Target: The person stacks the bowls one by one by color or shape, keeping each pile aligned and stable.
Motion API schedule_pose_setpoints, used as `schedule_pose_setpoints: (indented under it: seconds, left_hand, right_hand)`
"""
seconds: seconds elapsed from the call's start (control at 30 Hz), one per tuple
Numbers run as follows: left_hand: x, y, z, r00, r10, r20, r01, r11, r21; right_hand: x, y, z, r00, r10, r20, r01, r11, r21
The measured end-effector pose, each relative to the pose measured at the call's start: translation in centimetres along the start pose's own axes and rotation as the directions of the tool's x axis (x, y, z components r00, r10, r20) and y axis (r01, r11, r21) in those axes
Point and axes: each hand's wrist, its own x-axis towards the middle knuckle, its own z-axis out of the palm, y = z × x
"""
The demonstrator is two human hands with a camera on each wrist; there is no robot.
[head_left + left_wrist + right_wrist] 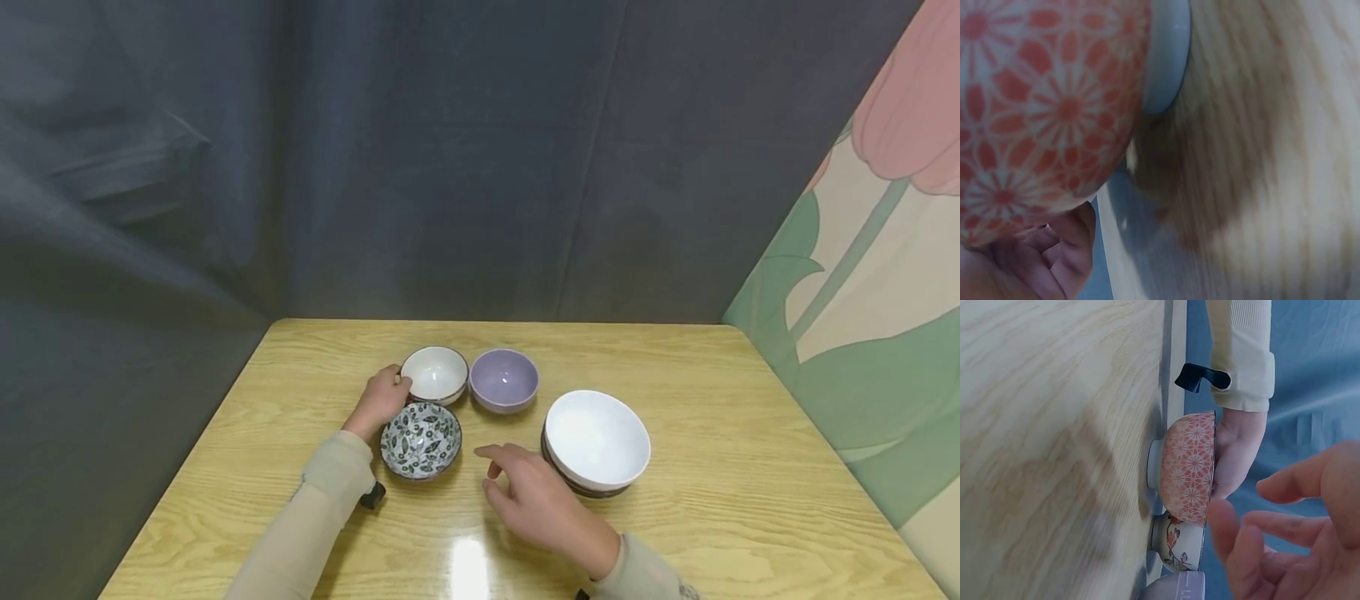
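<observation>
My left hand (382, 402) is at the left rim of a white-lined bowl (437, 372) with a dark edge, its fingers bent and pinching that rim. Outside, this bowl carries a painted red flower branch (1179, 544). Close in front, below my left wrist, stands a bowl with a dark leaf print inside (420, 442); its outer wall has an orange-red flower pattern (1054, 106) and partly hides the left hand in both wrist views. My right hand (536, 500) hovers over the table with loosely spread fingers, holding nothing, just left of a large white bowl (597, 437).
A purple bowl (504, 379) stands right beside the white-lined one. The large white bowl sits stacked in a dark-brown bowl (592, 492). All stand on a wooden table (712, 400), with a dark curtain (480, 167) behind and a flower-painted wall (885, 333) at right.
</observation>
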Motion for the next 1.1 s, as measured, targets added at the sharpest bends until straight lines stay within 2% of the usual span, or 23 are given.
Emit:
schedule_pose_setpoints:
  seconds: [0.27, 0.67, 0.9, 1.1]
  left_hand:
    - [-0.3, 0.1, 0.1, 1.0, -0.012, -0.021, 0.012, 1.0, -0.009]
    - [-0.2, -0.7, -0.2, 0.996, -0.063, -0.065, 0.06, 0.997, -0.055]
    - [-0.9, -0.4, -1.8, 0.994, -0.082, -0.068, 0.074, 0.99, -0.123]
    - [-1.8, 0.2, -3.3, 0.994, -0.05, -0.101, 0.04, 0.994, -0.099]
  right_hand:
    - [0.4, -0.1, 0.4, 1.0, -0.002, -0.007, 0.002, 1.0, -0.004]
    - [0.4, -0.2, 0.5, 1.0, 0.031, -0.003, -0.031, 0.999, -0.017]
    - [0.6, -0.4, 0.6, 0.997, 0.053, -0.059, -0.057, 0.997, -0.06]
    - [0.7, -0.5, 0.5, 0.992, 0.045, -0.121, -0.059, 0.992, -0.111]
